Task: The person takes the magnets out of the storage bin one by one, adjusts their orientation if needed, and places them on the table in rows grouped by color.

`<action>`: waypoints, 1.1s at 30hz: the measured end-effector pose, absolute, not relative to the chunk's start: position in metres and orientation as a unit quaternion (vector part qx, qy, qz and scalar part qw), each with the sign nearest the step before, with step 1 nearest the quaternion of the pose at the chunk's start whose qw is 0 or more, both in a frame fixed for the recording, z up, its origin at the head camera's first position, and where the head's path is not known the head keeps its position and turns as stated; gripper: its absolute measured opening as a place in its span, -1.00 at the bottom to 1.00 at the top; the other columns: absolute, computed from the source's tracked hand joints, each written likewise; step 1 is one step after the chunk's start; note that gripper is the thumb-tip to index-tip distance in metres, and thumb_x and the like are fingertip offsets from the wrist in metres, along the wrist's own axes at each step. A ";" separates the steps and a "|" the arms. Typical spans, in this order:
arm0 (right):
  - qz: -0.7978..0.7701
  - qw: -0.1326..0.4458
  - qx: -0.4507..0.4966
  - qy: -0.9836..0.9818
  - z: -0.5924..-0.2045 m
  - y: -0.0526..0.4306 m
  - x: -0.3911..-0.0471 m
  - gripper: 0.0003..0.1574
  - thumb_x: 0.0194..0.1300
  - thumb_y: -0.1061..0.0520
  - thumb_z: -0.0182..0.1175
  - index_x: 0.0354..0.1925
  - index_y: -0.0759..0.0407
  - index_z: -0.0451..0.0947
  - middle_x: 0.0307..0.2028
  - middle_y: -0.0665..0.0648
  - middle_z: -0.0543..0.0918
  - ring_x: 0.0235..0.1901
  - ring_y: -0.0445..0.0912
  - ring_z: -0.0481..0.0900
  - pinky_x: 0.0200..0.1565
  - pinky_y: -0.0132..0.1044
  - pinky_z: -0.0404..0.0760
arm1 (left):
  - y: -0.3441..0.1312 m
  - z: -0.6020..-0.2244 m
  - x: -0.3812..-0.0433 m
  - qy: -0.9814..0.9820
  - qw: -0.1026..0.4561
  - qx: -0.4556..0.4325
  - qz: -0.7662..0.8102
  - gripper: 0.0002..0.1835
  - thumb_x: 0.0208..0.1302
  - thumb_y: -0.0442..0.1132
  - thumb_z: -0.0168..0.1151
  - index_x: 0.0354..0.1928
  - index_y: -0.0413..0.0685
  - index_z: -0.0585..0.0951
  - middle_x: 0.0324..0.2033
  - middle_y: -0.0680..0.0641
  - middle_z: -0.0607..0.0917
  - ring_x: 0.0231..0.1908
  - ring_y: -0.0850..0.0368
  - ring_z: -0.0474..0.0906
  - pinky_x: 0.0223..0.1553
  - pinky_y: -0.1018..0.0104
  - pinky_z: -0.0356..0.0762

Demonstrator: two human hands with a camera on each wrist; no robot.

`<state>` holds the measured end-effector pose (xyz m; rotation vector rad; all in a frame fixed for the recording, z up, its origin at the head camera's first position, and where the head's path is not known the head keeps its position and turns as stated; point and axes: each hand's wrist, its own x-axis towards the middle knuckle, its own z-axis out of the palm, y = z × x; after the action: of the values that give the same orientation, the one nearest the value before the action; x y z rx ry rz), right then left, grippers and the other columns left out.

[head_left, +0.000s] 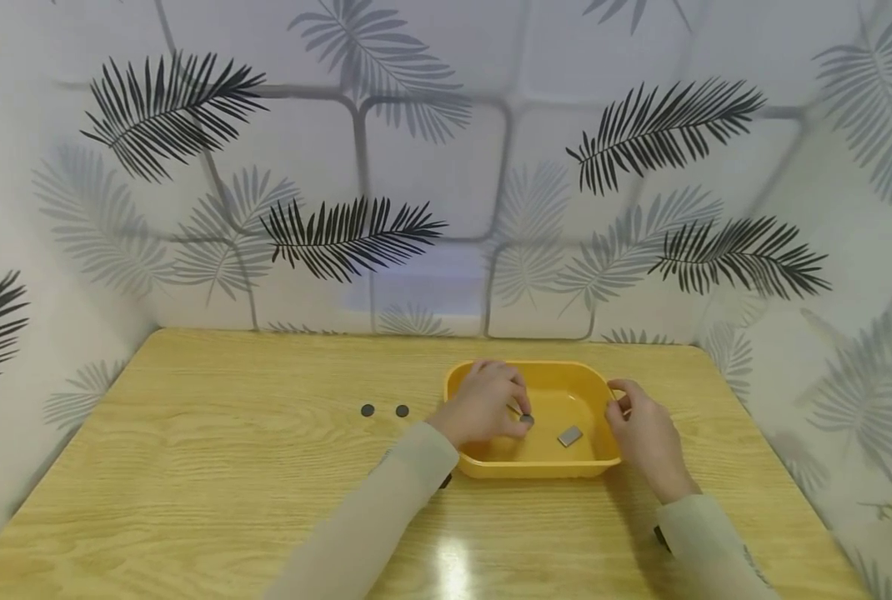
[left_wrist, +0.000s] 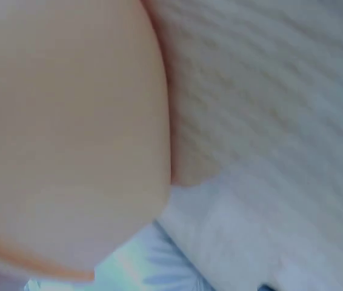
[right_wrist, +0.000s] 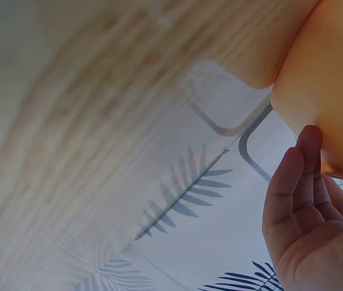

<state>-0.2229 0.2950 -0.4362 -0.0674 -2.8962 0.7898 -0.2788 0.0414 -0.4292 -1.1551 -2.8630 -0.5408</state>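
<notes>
A yellow plastic basin stands on the table. My left hand reaches in over its left side, pinching a small dark round disc between thumb and fingertips. On the basin's floor lies a small grey rectangular block. At the right end, my right hand grips the rim, its fingers against the outer wall in the right wrist view. Two more dark discs, one disc and another disc, lie on the table left of the basin. The left wrist view shows no held thing.
The wooden table runs back to a wall with a leaf pattern, and similar walls rise at both sides. The basin sits right of the table's middle, near the back edge.
</notes>
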 end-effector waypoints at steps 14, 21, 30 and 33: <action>0.266 0.051 -0.029 -0.962 -0.432 0.292 -0.221 -0.49 0.55 0.14 0.01 0.35 0.34 0.38 -0.13 0.37 0.69 -0.48 -0.06 0.55 -0.46 -0.28 0.50 | -0.001 -0.413 -0.283 -0.917 0.035 -0.346 -0.194 -0.90 0.24 0.00 0.46 -0.30 0.21 0.79 -0.01 0.15 0.67 0.24 0.05 0.49 0.51 -0.04 0.20; 0.263 0.052 -0.029 -0.963 -0.434 0.292 -0.222 -0.48 0.55 0.14 0.00 0.35 0.35 0.38 -0.15 0.36 0.69 -0.48 -0.05 0.55 -0.46 -0.28 0.49 | -0.022 -0.406 -0.286 -0.919 0.065 -0.342 -0.188 -0.91 0.22 -0.03 0.46 -0.35 0.18 0.80 -0.01 0.09 0.70 0.26 0.00 0.49 0.56 -0.10 0.13; 0.262 0.058 -0.024 -0.963 -0.437 0.295 -0.223 -0.47 0.55 0.13 -0.02 0.36 0.35 0.36 -0.15 0.37 0.68 -0.50 -0.06 0.53 -0.46 -0.28 0.49 | -0.048 -0.406 -0.289 -0.923 0.068 -0.311 -0.215 -0.91 0.17 -0.06 0.52 -0.37 0.15 0.79 -0.03 0.06 0.70 0.27 -0.05 0.49 0.52 -0.14 0.16; 0.259 0.059 -0.023 -0.964 -0.437 0.295 -0.224 -0.47 0.55 0.13 -0.01 0.36 0.35 0.36 -0.16 0.36 0.68 -0.49 -0.06 0.52 -0.46 -0.28 0.49 | -0.056 -0.407 -0.288 -0.924 0.071 -0.304 -0.220 -0.90 0.16 -0.08 0.53 -0.37 0.13 0.79 -0.03 0.06 0.70 0.24 -0.04 0.50 0.52 -0.13 0.16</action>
<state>-0.2236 0.2952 -0.4370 -0.0699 -2.9189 0.7839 -0.2883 -0.0563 -0.4069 -0.9152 -2.7800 -0.6604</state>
